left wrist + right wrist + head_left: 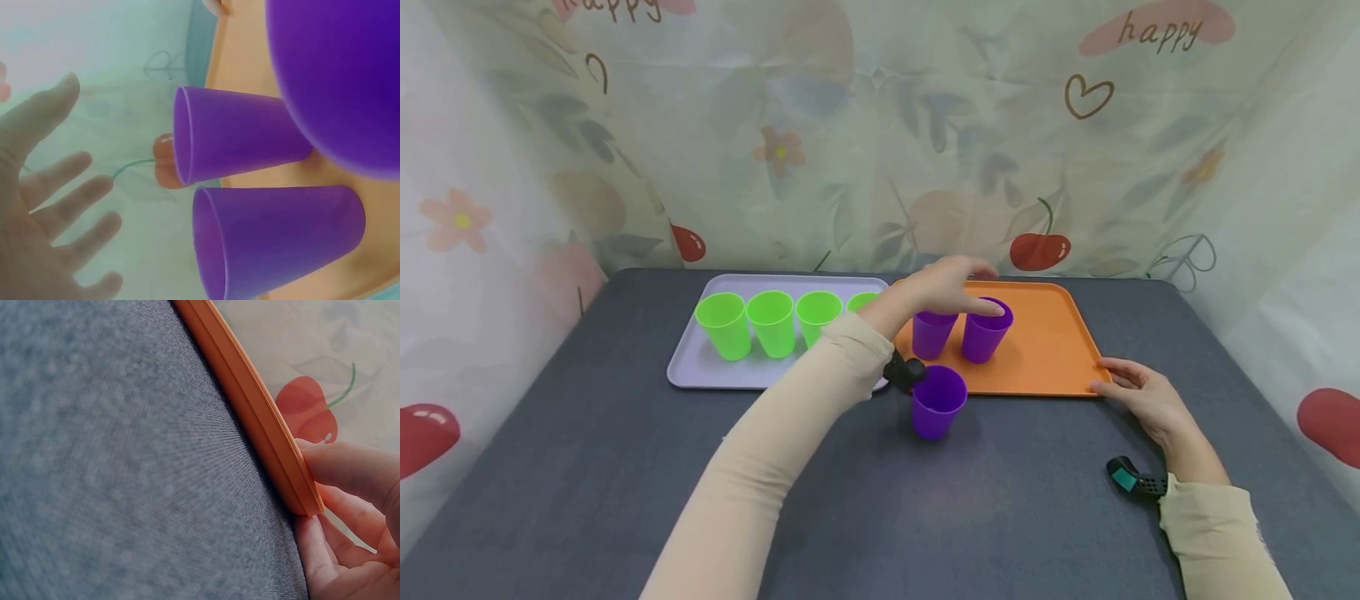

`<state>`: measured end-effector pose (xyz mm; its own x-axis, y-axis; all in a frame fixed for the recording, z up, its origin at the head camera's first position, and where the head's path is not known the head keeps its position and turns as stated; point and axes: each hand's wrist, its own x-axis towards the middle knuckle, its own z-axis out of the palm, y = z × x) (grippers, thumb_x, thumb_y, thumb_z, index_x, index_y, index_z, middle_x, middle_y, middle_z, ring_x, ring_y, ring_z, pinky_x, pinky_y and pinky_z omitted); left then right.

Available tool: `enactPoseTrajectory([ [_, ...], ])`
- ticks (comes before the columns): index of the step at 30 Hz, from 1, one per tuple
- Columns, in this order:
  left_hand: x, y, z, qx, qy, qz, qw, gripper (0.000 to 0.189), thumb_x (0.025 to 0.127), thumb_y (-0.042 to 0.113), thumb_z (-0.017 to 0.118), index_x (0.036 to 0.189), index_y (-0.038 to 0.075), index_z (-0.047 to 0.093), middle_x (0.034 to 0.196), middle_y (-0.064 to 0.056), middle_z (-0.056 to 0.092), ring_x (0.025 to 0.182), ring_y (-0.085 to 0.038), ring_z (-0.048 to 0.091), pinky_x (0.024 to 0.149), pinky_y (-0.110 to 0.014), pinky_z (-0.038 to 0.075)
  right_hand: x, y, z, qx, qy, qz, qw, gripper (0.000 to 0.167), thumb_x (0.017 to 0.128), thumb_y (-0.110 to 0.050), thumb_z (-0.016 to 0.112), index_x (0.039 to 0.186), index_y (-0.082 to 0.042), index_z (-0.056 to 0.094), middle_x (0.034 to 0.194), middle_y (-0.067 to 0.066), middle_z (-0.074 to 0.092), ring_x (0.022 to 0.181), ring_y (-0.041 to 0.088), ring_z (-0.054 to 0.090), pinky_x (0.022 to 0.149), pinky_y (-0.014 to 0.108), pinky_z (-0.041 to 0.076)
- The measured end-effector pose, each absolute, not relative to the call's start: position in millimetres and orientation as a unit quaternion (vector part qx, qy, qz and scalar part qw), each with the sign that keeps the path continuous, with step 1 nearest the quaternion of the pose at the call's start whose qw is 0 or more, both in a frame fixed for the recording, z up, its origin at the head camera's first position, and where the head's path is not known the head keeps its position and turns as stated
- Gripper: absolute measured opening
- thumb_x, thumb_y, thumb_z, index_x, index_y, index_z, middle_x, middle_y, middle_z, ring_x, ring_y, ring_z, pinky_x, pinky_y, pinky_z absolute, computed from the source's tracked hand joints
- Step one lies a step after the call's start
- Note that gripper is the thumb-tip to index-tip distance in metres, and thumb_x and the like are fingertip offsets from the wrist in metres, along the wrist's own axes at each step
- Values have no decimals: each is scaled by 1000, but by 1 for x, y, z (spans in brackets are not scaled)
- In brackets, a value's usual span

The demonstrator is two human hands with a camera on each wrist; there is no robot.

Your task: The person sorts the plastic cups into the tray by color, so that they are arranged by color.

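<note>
My left hand (951, 287) hangs over the orange tray (1045, 350), fingers spread and nothing held. Below it two purple cups stand upright on the tray's left part: one cup (933, 337) and, to its right, another cup (985, 337). In the left wrist view the fingers are apart from the rims of both cups. A third purple cup (934, 412) stands on the table in front of the tray, big and cut off in the left wrist view (350, 75). My right hand (1146, 404) grips the tray's front right corner, thumb on top and fingers beneath it.
On the left lies a lavender tray (681, 367) with several green cups (724, 329) in a row, the rightmost partly behind my left forearm. The dark grey table (1000, 500) reaches back to a printed curtain (880, 167).
</note>
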<state>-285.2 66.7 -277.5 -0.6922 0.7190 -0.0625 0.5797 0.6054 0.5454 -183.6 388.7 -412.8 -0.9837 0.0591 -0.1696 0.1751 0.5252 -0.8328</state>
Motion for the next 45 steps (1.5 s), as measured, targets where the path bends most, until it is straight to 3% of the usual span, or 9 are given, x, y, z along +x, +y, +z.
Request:
enactPoseTrajectory([
  [4, -280, 55, -277, 376, 875, 273, 139, 58, 86, 39, 64, 135, 12, 48, 140, -2, 50, 134, -16, 41, 111, -30, 34, -184, 388, -413, 66, 870, -486, 60, 72, 85, -35, 67, 141, -1, 36, 102, -33, 44, 92, -24, 44, 75, 2, 38],
  [15, -261, 19, -293, 385, 860, 310, 126, 50, 88, 35, 62, 131, 10, 53, 132, -4, 57, 127, -17, 48, 108, -32, 38, -183, 388, -412, 66, 874, -478, 60, 74, 86, -36, 66, 141, 2, 35, 104, -31, 43, 92, -24, 42, 75, 2, 38],
  [21, -244, 7, -305, 391, 843, 335, 154, 52, 87, 36, 64, 131, 12, 53, 131, -3, 57, 122, -17, 51, 106, -37, 41, -183, 388, -412, 63, 872, -482, 57, 73, 86, -35, 66, 141, 1, 35, 104, -32, 44, 92, -24, 43, 75, 2, 38],
  [30, -229, -6, -326, 385, 831, 363, 172, 49, 85, 34, 67, 128, 15, 56, 126, 0, 58, 117, -13, 53, 101, -29, 43, -184, 390, -414, 60, 867, -491, 57, 71, 86, -34, 66, 140, 1, 36, 100, -34, 45, 91, -25, 45, 75, 2, 39],
  [36, -225, -15, -340, 382, 812, 393, 203, 53, 84, 31, 68, 131, 14, 52, 130, -2, 56, 124, -19, 50, 107, -41, 39, -184, 389, -413, 68, 872, -482, 56, 75, 85, -36, 67, 141, 2, 34, 101, -33, 44, 91, -23, 44, 75, 2, 38],
  [41, -224, -20, -351, 379, 802, 402, 229, 61, 82, 33, 69, 136, 16, 47, 134, 0, 52, 123, -17, 48, 105, -45, 40, -184, 388, -414, 76, 876, -472, 58, 76, 85, -38, 66, 142, 1, 34, 111, -25, 47, 91, -22, 43, 75, 3, 39],
  [45, -224, -22, -360, 380, 788, 424, 235, 67, 80, 30, 72, 138, 13, 43, 135, -2, 51, 123, -19, 48, 105, -45, 41, -185, 388, -414, 78, 881, -463, 60, 76, 85, -39, 66, 142, 1, 34, 125, -10, 49, 92, -22, 41, 75, 3, 39],
])
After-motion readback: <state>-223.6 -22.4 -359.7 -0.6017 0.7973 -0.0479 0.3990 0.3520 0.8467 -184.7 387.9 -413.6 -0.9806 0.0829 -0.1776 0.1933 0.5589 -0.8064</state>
